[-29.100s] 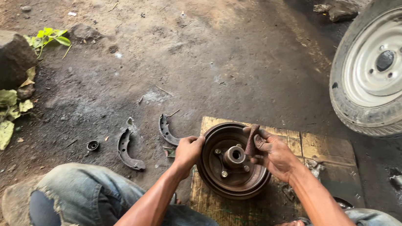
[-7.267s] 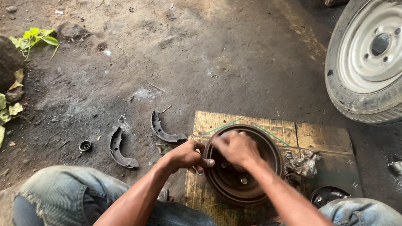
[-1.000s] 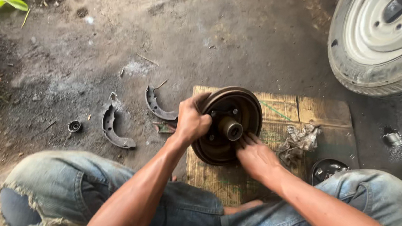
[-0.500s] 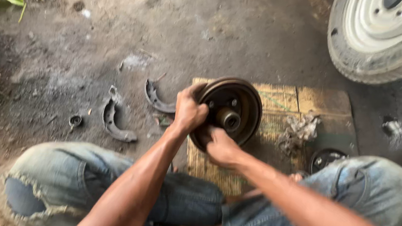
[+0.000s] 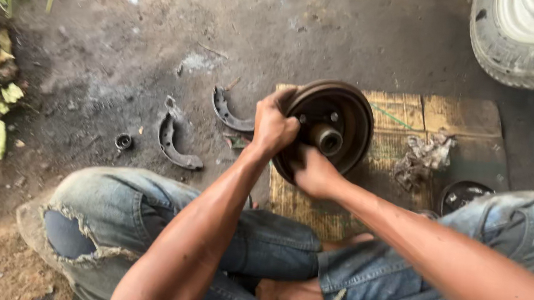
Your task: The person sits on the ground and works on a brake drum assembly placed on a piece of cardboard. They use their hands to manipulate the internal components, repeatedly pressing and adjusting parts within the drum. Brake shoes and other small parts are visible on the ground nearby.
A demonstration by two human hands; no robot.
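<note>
Soft dim daylight, brighter toward the top left, faint shadows, slight motion blur, perhaps mild edge softness

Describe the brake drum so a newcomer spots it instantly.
On the dirt floor lies a yellowish wooden board. On it stands the brake drum, tilted on edge, gripped by left hand and right hand. Only it is round, rusty, with a central hub.

floor point(image 5: 330, 32): dark dirt | board point(image 5: 414, 112) under drum point(image 5: 331, 130) | two brake shoes point(image 5: 176, 144) left of board | rag point(image 5: 419, 158) on board | tyre point(image 5: 525, 44) top right
</note>
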